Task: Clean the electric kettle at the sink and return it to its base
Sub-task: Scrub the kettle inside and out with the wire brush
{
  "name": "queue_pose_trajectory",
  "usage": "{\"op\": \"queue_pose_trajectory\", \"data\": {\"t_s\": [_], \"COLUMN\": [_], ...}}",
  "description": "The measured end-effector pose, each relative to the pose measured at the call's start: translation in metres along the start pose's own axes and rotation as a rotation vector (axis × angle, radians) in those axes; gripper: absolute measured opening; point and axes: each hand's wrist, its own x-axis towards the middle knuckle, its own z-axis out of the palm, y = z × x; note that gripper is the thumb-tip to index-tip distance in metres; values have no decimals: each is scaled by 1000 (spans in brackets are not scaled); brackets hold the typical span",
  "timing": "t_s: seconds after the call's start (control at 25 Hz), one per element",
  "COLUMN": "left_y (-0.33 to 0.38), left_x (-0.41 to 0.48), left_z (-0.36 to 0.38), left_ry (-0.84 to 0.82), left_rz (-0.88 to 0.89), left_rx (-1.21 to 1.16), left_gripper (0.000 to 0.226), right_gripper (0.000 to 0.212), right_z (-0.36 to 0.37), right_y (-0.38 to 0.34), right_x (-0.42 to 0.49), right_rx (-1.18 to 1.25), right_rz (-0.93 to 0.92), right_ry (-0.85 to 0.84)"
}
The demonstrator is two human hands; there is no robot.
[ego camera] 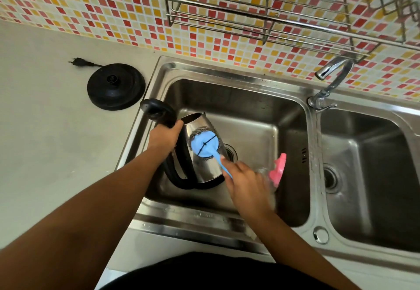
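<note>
Kettle [204, 169]: lay tilted in the left basin of the sink [159, 71], centre of the frame, lid [156, 110] swung open toward the upper left

Left grip [164, 138]: closed round the top of the black handle [179, 167], steadying the body

Right grip [245, 180]: closed on the thin blue stem of the scrubber [204, 145], whose round pad was pressed against the kettle's steel side

Base [116, 86]: sat on the tabletop [45, 130] left of the sink, plug [78, 61] lying loose, well apart from the kettle

Tap [334, 71]: water ran down at the divider toward the right basin, clear of the kettle

Pink thing [278, 167]: blurred, just right of the right grip; I could not tell what it was

Step in hand: scrubbing the outer wall, as I judged it

Doing it well: keep the pad flat, use short overlapping strokes toward the spout, turn the kettle by its handle to reach the hidden side, and keep the underside's contacts out of the water
</note>
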Motion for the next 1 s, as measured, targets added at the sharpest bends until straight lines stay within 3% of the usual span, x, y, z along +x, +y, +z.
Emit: {"op": "queue_pose_trajectory", "data": {"t_s": [0.12,0.2,0.36,0.6,0.8,1.0], "left_y": [2,5,4,-5,-4,-14], "left_x": [-2,-2,3,14,19,25], "left_z": [1,3,1,-5,-6,-10], "left_ry": [-19,-37,-18,-25,-17,-6], "left_rz": [31,40,18,-8,-25,-46], "left_rx": [44,58,40,51,61,60], "left_gripper": [37,40,46,51,47,56], "right_gripper": [44,48,40,46,36,34], "right_z": [3,1,0,9,5,11], "right_y": [-4,9,9,22,37,26], "right_x": [-26,-40,-24,-47,-35,-45], "right_rx": [4,2,-55,-83,-53,-8], "right_rz": [-87,-42,-10,-137,-39,-127], "right_ry": [-98,-84,2,-145,-65,-130]}}
